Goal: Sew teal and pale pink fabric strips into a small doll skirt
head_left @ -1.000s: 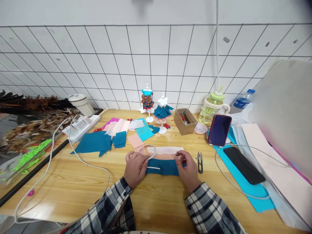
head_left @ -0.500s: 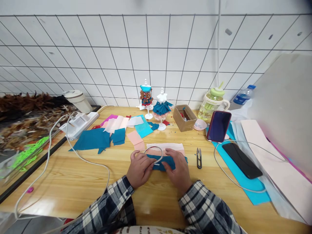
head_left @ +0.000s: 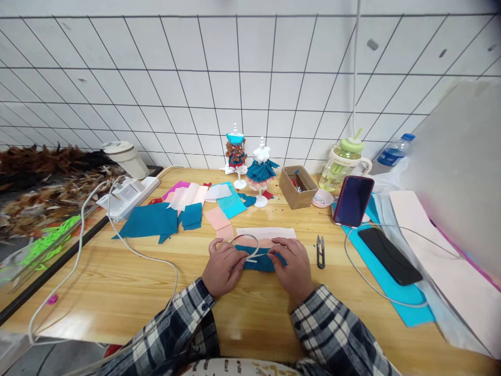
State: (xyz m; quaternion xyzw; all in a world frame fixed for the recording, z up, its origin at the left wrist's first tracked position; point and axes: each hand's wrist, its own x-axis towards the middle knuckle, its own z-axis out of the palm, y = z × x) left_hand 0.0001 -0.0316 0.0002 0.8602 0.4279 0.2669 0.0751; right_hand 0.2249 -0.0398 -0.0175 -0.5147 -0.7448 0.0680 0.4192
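A thin white cord (head_left: 258, 245) curls into a round loop between the hands, over the fabric strips. The left hand (head_left: 224, 267) lies at its 8 o'clock, thumb and forefinger pinching the cord where the loop closes. The right hand (head_left: 291, 266) is at 4 o'clock, fingers bent, thumb and forefinger pinching the cord's outstretched end; the two hands stand apart.

Below the cord, at 5 o'clock, is a teal rectangular fabric strip (head_left: 260, 266), partly covered by the right fingers. A peach fabric strip (head_left: 265, 243) shows along its 12 o'clock edge, and beyond that a pale pink fabric strip (head_left: 266, 232).

Black-handled metal thread snips (head_left: 321, 255) lie at the right hand's 2 o'clock. At the loop's 10 to 11 o'clock are small peach fabric pieces (head_left: 217, 218). Farther off, near 12 o'clock, stands a white miniature dress form in a ruffled teal skirt (head_left: 261, 169); an open brown cardboard box (head_left: 300, 199) sits between 1 and 2 o'clock.
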